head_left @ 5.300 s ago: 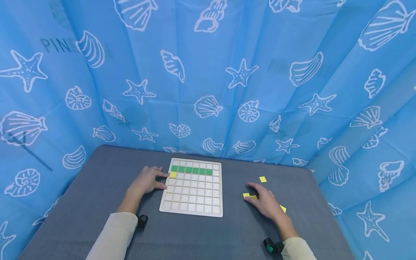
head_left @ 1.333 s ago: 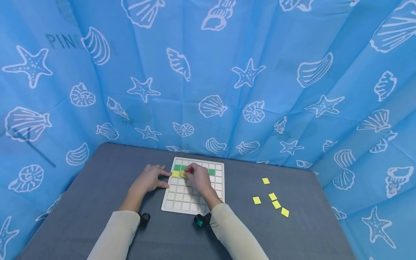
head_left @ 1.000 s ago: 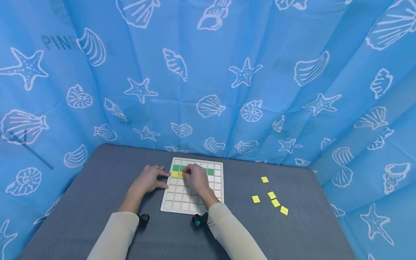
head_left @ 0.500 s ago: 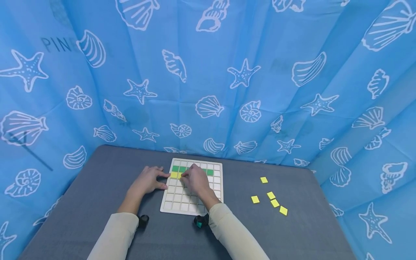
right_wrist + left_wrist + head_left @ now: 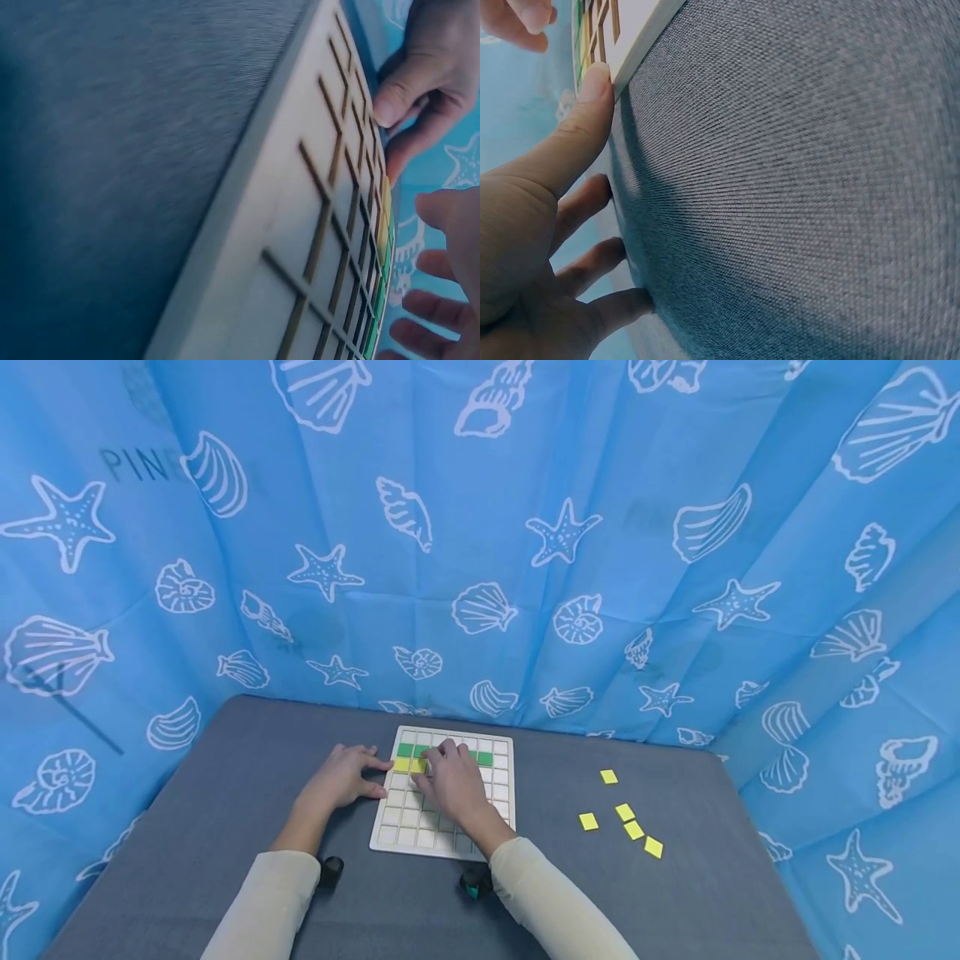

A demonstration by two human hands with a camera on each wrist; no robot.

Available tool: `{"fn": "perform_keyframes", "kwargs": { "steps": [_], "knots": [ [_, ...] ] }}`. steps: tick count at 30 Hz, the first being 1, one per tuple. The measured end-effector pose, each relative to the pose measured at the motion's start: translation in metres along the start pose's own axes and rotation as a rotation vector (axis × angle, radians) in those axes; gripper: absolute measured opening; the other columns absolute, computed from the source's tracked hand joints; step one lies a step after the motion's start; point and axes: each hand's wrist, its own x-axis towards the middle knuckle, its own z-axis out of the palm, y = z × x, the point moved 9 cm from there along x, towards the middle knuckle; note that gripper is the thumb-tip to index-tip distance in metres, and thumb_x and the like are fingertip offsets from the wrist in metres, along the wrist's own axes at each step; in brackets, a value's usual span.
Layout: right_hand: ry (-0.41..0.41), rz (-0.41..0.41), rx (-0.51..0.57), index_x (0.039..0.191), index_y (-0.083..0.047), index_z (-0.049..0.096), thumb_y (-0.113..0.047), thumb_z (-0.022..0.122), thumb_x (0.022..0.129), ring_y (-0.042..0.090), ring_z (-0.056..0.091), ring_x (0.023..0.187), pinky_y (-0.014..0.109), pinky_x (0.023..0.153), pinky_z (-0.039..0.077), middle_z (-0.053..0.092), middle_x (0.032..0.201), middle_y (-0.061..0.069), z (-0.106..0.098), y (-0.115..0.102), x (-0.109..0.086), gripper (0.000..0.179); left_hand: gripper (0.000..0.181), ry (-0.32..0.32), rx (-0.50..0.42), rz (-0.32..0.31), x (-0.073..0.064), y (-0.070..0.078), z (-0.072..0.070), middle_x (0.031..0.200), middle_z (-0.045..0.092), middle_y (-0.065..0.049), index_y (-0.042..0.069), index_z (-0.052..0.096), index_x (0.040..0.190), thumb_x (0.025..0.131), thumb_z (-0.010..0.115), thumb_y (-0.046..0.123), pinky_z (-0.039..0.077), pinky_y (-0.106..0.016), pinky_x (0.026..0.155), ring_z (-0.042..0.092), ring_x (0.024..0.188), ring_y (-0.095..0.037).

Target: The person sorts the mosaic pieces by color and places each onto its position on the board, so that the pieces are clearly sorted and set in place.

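Observation:
A white gridded board (image 5: 406,837) lies on the grey table. A row of green tiles (image 5: 406,750) crosses it, partly covered by my right hand (image 5: 456,787). Below that row, two yellow tiles (image 5: 410,765) sit side by side in the leftmost cells. My left hand (image 5: 341,775) touches the board's left edge with thumb and index finger; in the left wrist view its other fingertips (image 5: 615,251) rest on the cloth. Over the board, the right hand hovers beside the second yellow tile, thumb and fingers apart; in the right wrist view its fingers (image 5: 439,307) hold nothing.
Several loose yellow tiles (image 5: 633,830) lie on the table (image 5: 570,893) right of the board. A blue curtain (image 5: 420,593) with white shells and starfish hangs behind the table and along its sides.
Earlier the right hand was among the loose yellow tiles. It then brought one to the board, beside the first yellow tile, and has now let go, fingers spreading. The left hand stays put.

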Motion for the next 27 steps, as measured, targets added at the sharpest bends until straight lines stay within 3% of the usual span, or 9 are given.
{"fn": "perform_keyframes", "kwargs": {
  "steps": [6, 12, 18, 27],
  "knots": [
    [-0.033, 0.004, -0.031, 0.146, -0.018, 0.054, -0.056, 0.057, 0.100, 0.032, 0.055, 0.129, 0.049, 0.105, 0.050, 0.057, 0.141, 0.013, 0.005, 0.005, -0.009, 0.060, 0.055, -0.002, 0.007, -0.012, -0.001, 0.002, 0.000, 0.156, 0.049, -0.017, 0.024, 0.069, 0.134, 0.082, 0.084, 0.036, 0.036, -0.065, 0.115, 0.033, 0.147, -0.050],
    [-0.062, 0.014, -0.021, 0.153, -0.019, 0.043, -0.058, 0.051, 0.102, 0.041, 0.036, 0.150, 0.062, 0.119, 0.033, 0.044, 0.156, 0.017, 0.013, 0.017, -0.017, 0.066, 0.057, 0.001, 0.005, -0.016, 0.000, 0.001, 0.001, 0.157, 0.049, -0.017, 0.023, 0.068, 0.135, 0.082, 0.084, 0.035, 0.035, -0.065, 0.116, 0.031, 0.148, -0.051],
    [-0.115, -0.005, -0.026, 0.161, -0.024, 0.030, -0.064, 0.044, 0.101, 0.044, 0.021, 0.156, 0.068, 0.123, 0.022, 0.028, 0.166, 0.018, 0.025, 0.030, -0.023, 0.073, 0.058, -0.008, 0.000, -0.018, 0.004, -0.003, 0.002, 0.158, 0.047, -0.017, 0.024, 0.067, 0.136, 0.082, 0.084, 0.036, 0.033, -0.067, 0.116, 0.027, 0.150, -0.052],
    [-0.113, -0.010, -0.032, 0.162, -0.024, 0.030, -0.065, 0.043, 0.101, 0.046, 0.017, 0.157, 0.072, 0.121, 0.019, 0.019, 0.171, 0.017, 0.019, 0.048, -0.032, 0.075, 0.058, -0.010, 0.006, -0.028, 0.004, -0.001, 0.002, 0.159, 0.046, -0.018, 0.023, 0.067, 0.136, 0.082, 0.084, 0.035, 0.034, -0.067, 0.116, 0.027, 0.150, -0.051]
  ]
}}
